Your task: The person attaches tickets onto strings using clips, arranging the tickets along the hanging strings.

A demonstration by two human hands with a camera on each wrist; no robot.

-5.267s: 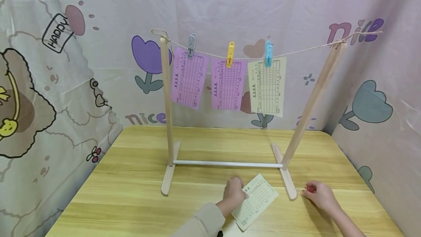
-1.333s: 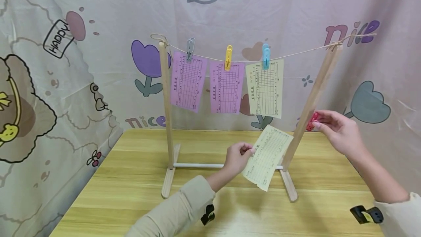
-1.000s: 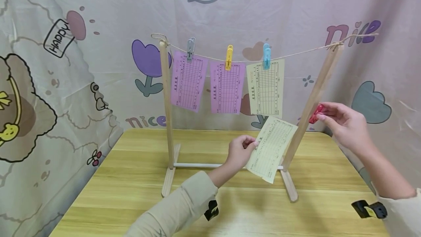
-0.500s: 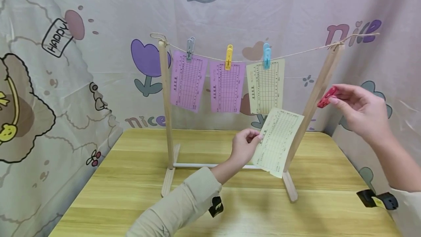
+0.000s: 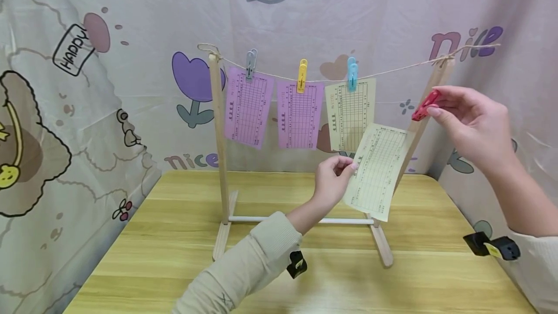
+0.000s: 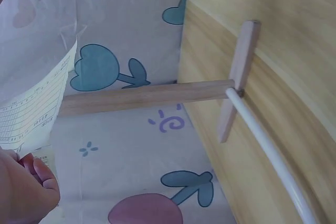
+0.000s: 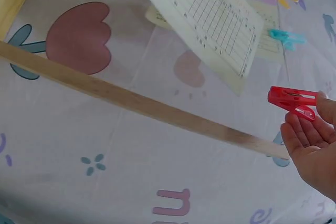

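My left hand (image 5: pixel 333 180) pinches the left edge of a pale yellow printed slip (image 5: pixel 378 173). The slip leans to the right, and its top overlaps the lower corner of the hung yellow slip (image 5: pixel 348 110). A red clothespin (image 5: pixel 425 105) sits between the thumb and fingers of my right hand (image 5: pixel 477 127), in front of the right post. In the right wrist view that red clothespin (image 7: pixel 294 100) is apart from the slip. The string (image 5: pixel 396 68) runs above both hands. Near its middle, a blue clothespin (image 5: pixel 352 74) holds the hung yellow slip.
Two purple slips hang farther left, under a grey clothespin (image 5: pixel 250 64) and a yellow clothespin (image 5: pixel 302 75). A wooden left post (image 5: pixel 219 139) and right post (image 5: pixel 436 79) carry the string. A white rod (image 5: pixel 301 219) joins their feet on the table (image 5: pixel 174 256).
Earlier, both hands were low at the table. Since then the left hand has lifted the yellow slip up and right, and the right hand has raised the red clothespin toward the string.
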